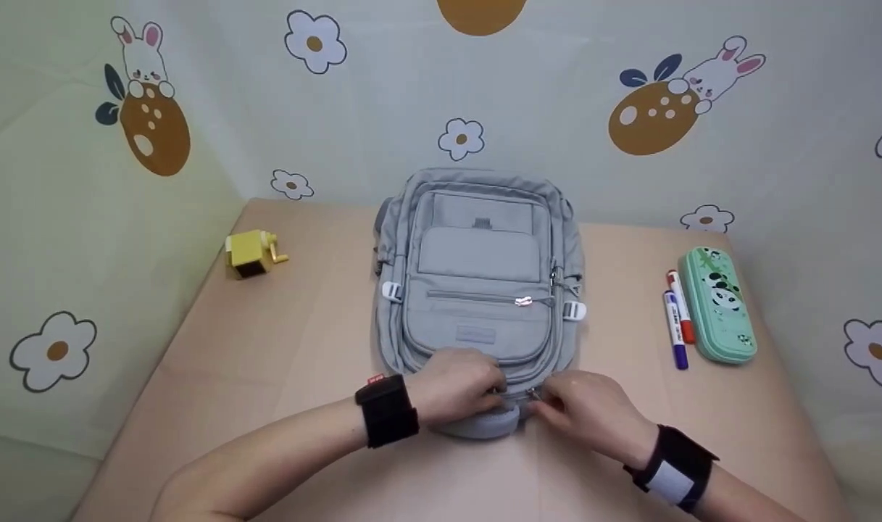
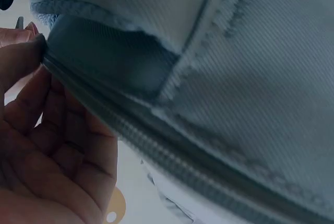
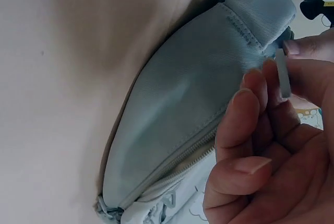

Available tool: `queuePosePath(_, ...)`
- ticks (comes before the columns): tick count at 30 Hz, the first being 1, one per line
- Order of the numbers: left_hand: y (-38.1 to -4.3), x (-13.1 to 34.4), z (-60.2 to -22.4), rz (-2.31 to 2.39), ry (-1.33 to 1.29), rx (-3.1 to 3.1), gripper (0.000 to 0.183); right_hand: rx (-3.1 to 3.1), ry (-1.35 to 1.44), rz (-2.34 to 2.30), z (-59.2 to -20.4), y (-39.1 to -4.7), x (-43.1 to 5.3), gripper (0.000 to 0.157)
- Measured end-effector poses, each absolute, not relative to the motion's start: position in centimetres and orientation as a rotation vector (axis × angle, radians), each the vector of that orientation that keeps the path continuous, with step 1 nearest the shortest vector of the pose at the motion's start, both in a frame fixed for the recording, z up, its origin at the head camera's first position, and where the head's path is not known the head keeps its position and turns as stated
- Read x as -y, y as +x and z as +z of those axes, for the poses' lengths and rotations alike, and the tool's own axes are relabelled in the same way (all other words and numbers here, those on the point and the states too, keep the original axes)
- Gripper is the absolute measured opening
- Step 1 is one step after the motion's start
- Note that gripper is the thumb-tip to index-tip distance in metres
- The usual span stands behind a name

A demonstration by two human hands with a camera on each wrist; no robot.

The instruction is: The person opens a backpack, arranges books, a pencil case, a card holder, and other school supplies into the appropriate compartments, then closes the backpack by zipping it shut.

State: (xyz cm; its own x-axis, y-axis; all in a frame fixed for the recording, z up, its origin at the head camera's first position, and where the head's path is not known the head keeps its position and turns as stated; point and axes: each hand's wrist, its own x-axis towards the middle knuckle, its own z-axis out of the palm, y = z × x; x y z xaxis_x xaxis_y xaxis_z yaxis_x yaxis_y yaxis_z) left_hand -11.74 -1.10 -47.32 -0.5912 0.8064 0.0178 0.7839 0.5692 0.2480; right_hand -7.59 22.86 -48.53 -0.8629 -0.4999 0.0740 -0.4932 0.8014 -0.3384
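Observation:
A grey backpack (image 1: 477, 254) lies on its back, its carry handle (image 1: 488, 426) toward me. My left hand (image 1: 459, 384) is at the handle end, and in the left wrist view its thumb and fingers pinch the fabric edge along the zipper (image 2: 172, 161). Close beside it on the right, my right hand (image 1: 593, 409) pinches a flat grey zipper pull (image 3: 283, 73) between thumb and forefinger. Below the right hand, in its wrist view, the zipper's two toothed edges (image 3: 195, 156) stand apart along the bag's side. The handle partly hides behind my left hand.
A yellow pencil sharpener (image 1: 252, 252) with a crank stands on the table (image 1: 296, 348) at the left. On the right lie a green panda pencil case (image 1: 720, 304), a red marker (image 1: 681, 308) and a blue marker (image 1: 675, 330). Patterned cloth walls (image 1: 383, 94) border the table.

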Motion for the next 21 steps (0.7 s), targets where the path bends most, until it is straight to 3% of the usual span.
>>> queuePosePath(7,-11.7,1.0,-47.6,0.414,1.359,-2.693,0.016,-2.960,-0.777,-0.519,-48.6,-7.8,-22.6,0.023)
queuePosePath(16,-11.5,1.1,-47.4,0.386,1.348,-2.693,0.020,-3.004,-0.831,-0.477,-48.5,-7.8,-23.9,0.005)
queuePosePath(21,-11.4,1.1,-47.2,0.399,1.337,-2.679,0.021,-3.036,-0.756,-0.447,-48.4,-9.2,-26.0,0.005)
